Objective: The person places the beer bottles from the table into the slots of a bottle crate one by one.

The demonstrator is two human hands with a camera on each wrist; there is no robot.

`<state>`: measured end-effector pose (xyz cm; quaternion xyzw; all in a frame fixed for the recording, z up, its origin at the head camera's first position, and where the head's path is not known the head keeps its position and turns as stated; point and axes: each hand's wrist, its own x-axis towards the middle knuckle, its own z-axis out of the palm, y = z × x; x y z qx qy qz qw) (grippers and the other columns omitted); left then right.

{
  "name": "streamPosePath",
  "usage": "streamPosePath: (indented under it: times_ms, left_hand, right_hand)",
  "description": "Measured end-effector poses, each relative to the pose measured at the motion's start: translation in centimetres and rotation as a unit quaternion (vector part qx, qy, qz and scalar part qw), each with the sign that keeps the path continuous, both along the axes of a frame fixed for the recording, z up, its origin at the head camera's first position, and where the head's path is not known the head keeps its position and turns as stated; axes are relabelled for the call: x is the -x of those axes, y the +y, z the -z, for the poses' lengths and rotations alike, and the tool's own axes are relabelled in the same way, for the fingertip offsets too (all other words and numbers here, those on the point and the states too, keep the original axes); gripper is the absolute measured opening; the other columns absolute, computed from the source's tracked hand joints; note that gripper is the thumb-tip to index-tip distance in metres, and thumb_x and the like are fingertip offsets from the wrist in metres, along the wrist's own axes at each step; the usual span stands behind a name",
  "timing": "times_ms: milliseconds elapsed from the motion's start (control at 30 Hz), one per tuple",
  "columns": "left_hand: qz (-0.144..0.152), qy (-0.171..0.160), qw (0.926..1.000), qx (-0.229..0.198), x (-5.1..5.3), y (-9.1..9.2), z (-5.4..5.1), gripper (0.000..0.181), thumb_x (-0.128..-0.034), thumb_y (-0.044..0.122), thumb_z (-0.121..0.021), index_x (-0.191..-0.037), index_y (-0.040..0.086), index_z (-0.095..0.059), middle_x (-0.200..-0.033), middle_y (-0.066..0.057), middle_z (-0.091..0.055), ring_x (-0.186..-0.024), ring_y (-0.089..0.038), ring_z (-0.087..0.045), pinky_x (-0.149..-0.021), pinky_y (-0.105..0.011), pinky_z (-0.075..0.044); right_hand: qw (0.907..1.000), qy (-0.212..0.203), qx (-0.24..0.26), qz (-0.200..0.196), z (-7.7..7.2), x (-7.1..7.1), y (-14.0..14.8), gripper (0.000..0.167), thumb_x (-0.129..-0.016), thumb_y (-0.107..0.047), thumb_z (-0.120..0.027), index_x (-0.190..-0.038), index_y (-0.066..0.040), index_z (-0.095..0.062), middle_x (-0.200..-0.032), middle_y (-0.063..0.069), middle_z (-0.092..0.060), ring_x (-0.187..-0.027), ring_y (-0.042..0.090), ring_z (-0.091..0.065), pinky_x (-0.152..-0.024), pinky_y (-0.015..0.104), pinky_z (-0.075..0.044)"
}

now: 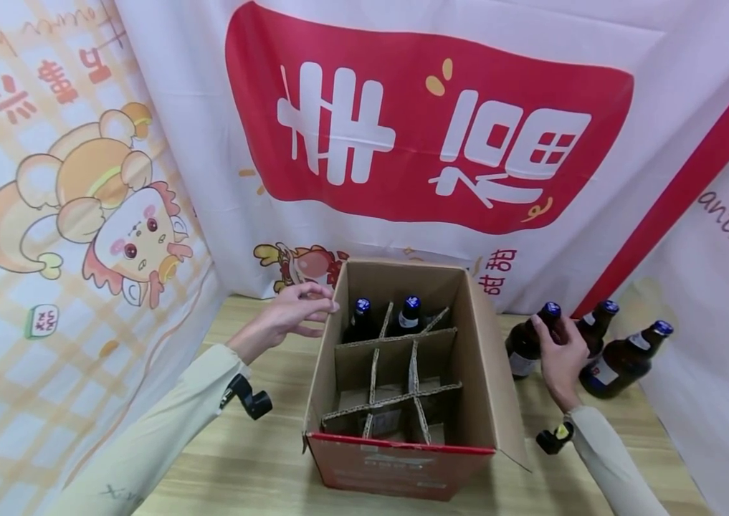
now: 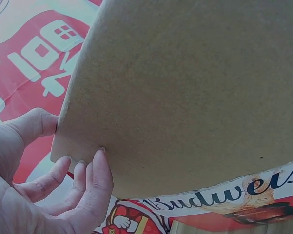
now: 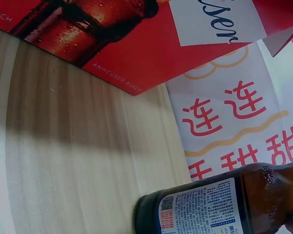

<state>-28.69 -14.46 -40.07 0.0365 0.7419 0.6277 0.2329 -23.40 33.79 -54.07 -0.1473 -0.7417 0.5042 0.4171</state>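
Note:
An open cardboard box [image 1: 403, 473] with cardboard dividers [image 1: 396, 344] stands on the table. Two blue-capped dark bottles, one left [image 1: 359, 322] and one right [image 1: 408, 319], are in its far compartments. My left hand [image 1: 289, 315] is at the box's left side; in the left wrist view the left hand [image 2: 63, 180] pinches a brown flap [image 2: 185, 97] near its corner, thumb on the edge. Right of the box, my right hand [image 1: 560, 351] grips a brown bottle [image 1: 522, 347] by its neck. That bottle [image 3: 200, 209] shows its label in the right wrist view.
Two more brown bottles, one farther [image 1: 593, 331] and one nearer [image 1: 618, 365], stand right of my right hand on the wooden table [image 1: 241, 459]. Printed cloth [image 1: 416, 236] hangs behind the box and at both sides. The box's right flap [image 1: 499, 380] spreads outward.

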Motion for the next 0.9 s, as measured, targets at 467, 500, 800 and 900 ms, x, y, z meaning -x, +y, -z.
streamPosePath:
  times_ms: [467, 500, 800, 900]
  left_hand:
    - [0.002, 0.0, 1.0, 0.006, -0.1, 0.1, 0.0, 0.034, -0.0983, 0.023, -0.074, -0.126, 0.008, -0.06, -0.122, -0.01, -0.074, -0.108, -0.029, -0.07, -0.085, -0.043, -0.066]
    - [0.001, 0.0, 1.0, 0.006, 0.0, 0.2, 0.0, 0.034, -0.0983, 0.023, -0.074, -0.125, 0.009, -0.06, -0.122, -0.01, -0.074, -0.109, -0.029, -0.07, -0.085, -0.042, -0.066]
    - [-0.005, 0.0, 1.0, 0.007, 0.0, 0.1, -0.1, 0.032, -0.0975, 0.023, -0.075, -0.122, 0.01, -0.06, -0.12, -0.008, -0.075, -0.108, -0.028, -0.07, -0.087, -0.045, -0.066]
    - [-0.002, 0.0, 1.0, 0.007, -0.1, 0.0, 0.0, 0.032, -0.0978, 0.023, -0.075, -0.123, 0.009, -0.061, -0.119, -0.008, -0.076, -0.104, -0.025, -0.071, -0.086, -0.045, -0.066]
  right_hand:
    - [0.9982, 0.045, -0.036, 0.018, -0.6, 0.4, 0.1, 0.026, -0.087, -0.012, -0.087, -0.085, 0.007, -0.07, -0.071, 0.007, -0.063, -0.062, -0.006, -0.051, -0.061, 0.009, -0.042]
    - [0.9984, 0.046, -0.031, 0.009, -1.0, 0.3, 0.2, 0.028, -0.087, -0.012, -0.087, -0.083, 0.009, -0.069, -0.068, 0.006, -0.062, -0.06, -0.005, -0.05, -0.059, 0.01, -0.041]
    - [0.9744, -0.04, 0.208, -0.075, -4.0, -0.6, 2.0, 0.031, -0.083, -0.016, -0.09, -0.109, -0.002, -0.081, -0.079, -0.01, -0.077, -0.066, -0.001, -0.065, -0.061, 0.01, -0.055]
    - [0.9685, -0.058, 0.227, -0.084, -4.7, -0.8, 2.2, 0.028, -0.081, -0.016, -0.092, -0.106, -0.008, -0.082, -0.081, -0.01, -0.078, -0.068, 0.0, -0.066, -0.06, 0.011, -0.056]
